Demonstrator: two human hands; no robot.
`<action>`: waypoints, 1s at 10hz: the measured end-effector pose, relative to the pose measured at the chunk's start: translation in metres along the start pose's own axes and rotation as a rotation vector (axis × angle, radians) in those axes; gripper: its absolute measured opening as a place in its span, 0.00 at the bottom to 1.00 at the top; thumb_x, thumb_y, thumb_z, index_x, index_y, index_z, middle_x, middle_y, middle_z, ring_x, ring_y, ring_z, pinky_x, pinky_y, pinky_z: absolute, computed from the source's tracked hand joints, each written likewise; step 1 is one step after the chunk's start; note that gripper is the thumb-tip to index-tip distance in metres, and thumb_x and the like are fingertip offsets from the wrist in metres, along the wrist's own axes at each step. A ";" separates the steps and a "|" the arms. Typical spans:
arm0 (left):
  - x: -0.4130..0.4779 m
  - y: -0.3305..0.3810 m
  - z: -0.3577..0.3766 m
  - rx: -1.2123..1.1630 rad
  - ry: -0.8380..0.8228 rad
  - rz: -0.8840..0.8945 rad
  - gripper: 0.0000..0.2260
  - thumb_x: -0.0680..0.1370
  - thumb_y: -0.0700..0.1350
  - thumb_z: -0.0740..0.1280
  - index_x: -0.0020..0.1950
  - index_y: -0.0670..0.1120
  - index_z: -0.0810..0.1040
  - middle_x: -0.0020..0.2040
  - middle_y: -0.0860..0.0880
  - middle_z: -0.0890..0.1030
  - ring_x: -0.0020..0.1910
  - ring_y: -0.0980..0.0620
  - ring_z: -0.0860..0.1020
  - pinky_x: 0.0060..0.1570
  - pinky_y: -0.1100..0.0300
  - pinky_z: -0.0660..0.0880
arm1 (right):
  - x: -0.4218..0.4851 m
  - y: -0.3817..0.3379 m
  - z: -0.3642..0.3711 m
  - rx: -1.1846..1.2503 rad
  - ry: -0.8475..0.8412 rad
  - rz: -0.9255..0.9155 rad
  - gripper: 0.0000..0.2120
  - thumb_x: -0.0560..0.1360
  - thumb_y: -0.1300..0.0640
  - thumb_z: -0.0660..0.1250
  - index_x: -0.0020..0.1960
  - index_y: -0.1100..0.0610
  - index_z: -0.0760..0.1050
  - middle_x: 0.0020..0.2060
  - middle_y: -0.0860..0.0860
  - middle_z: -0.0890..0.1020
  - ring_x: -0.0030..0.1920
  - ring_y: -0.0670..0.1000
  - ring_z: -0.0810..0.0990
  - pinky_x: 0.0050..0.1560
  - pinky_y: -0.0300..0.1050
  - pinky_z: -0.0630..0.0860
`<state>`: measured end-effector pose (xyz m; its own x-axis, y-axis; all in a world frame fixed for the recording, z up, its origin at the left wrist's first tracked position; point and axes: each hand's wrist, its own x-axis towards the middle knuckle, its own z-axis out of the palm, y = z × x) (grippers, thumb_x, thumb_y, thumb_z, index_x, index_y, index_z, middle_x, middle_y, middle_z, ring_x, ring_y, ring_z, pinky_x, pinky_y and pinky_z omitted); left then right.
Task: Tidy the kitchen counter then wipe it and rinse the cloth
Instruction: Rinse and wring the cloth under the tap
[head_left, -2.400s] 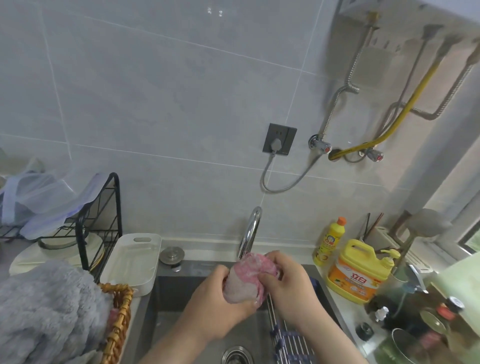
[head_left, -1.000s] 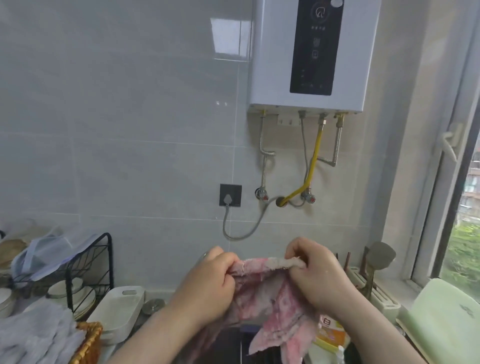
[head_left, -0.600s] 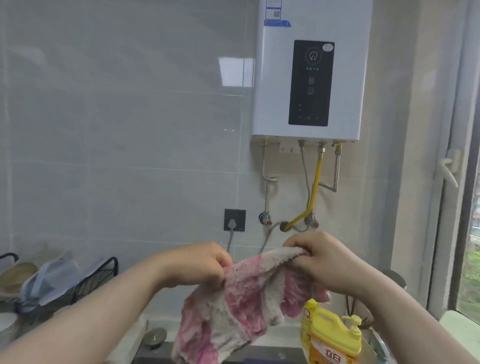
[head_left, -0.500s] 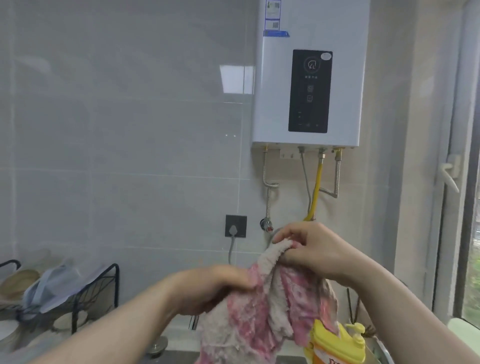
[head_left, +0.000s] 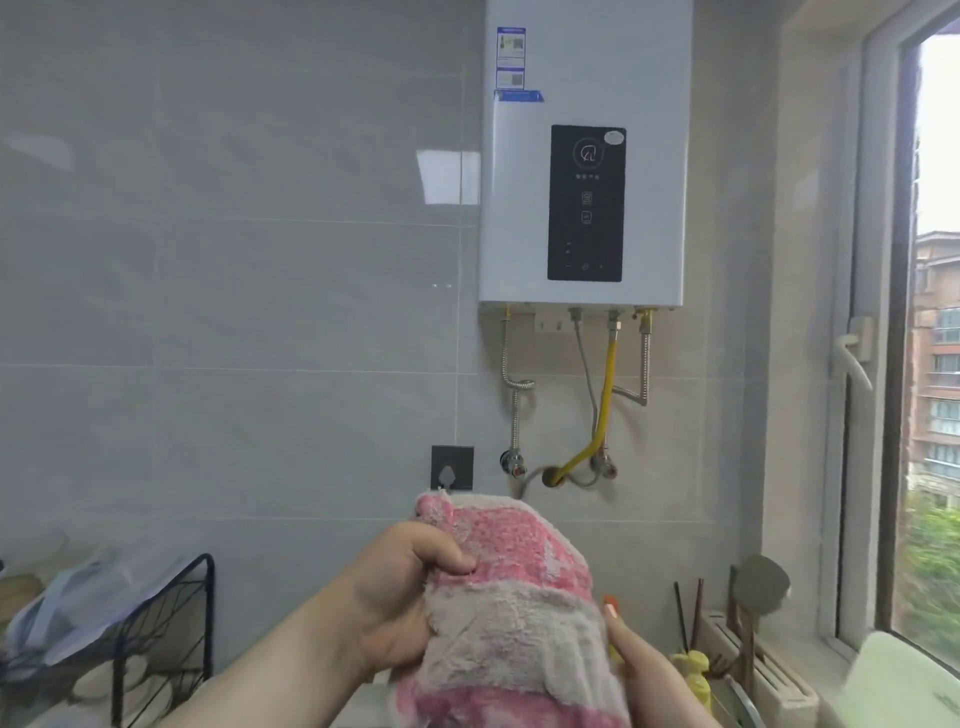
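Observation:
A pink and white cloth (head_left: 511, 608) is held up in front of me at chest height, folded over itself, and it hangs down past the bottom of the frame. My left hand (head_left: 400, 597) grips its left edge, thumb on the front. My right hand (head_left: 631, 649) is mostly hidden behind the cloth's right side; only the fingers and wrist show against it. The sink and the counter are out of view below.
A white water heater (head_left: 584, 156) hangs on the grey tiled wall, with hoses and valves (head_left: 597, 457) under it and a socket (head_left: 452, 467) to the left. A black wire dish rack (head_left: 156, 639) stands at lower left. A yellow detergent bottle (head_left: 693, 675), utensils and a window (head_left: 935, 364) are on the right.
The view has tilted up from the sink to the wall. The cloth went from bunched, to spread between both hands, to folded over; the right hand dropped behind its right side.

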<state>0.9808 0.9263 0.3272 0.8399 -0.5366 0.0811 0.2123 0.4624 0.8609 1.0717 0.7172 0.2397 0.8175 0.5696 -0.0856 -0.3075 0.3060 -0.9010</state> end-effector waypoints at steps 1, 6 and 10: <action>0.002 -0.003 0.003 0.084 0.012 -0.051 0.22 0.58 0.30 0.64 0.51 0.28 0.77 0.45 0.34 0.81 0.44 0.36 0.82 0.47 0.47 0.79 | -0.061 0.010 0.031 0.378 -0.716 -0.194 0.43 0.78 0.31 0.43 0.69 0.69 0.65 0.69 0.72 0.62 0.74 0.35 0.46 0.76 0.64 0.43; 0.026 -0.049 -0.024 0.285 0.488 -0.149 0.11 0.76 0.30 0.59 0.57 0.38 0.73 0.51 0.37 0.79 0.47 0.42 0.80 0.42 0.42 0.81 | -0.059 0.008 0.012 -0.339 0.559 -0.218 0.20 0.68 0.55 0.75 0.51 0.69 0.76 0.45 0.66 0.84 0.46 0.65 0.84 0.50 0.64 0.80; 0.031 -0.110 -0.058 1.134 0.577 -0.069 0.29 0.64 0.43 0.76 0.62 0.51 0.72 0.52 0.52 0.77 0.52 0.53 0.77 0.50 0.64 0.73 | -0.062 0.039 -0.011 -1.317 0.453 -0.134 0.20 0.73 0.57 0.67 0.63 0.49 0.76 0.53 0.45 0.80 0.52 0.46 0.76 0.47 0.34 0.68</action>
<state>1.0120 0.8996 0.2056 0.9992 -0.0196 0.0354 -0.0403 -0.5671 0.8227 1.0141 0.6854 0.2050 0.9660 0.2229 0.1311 0.2551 -0.7388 -0.6237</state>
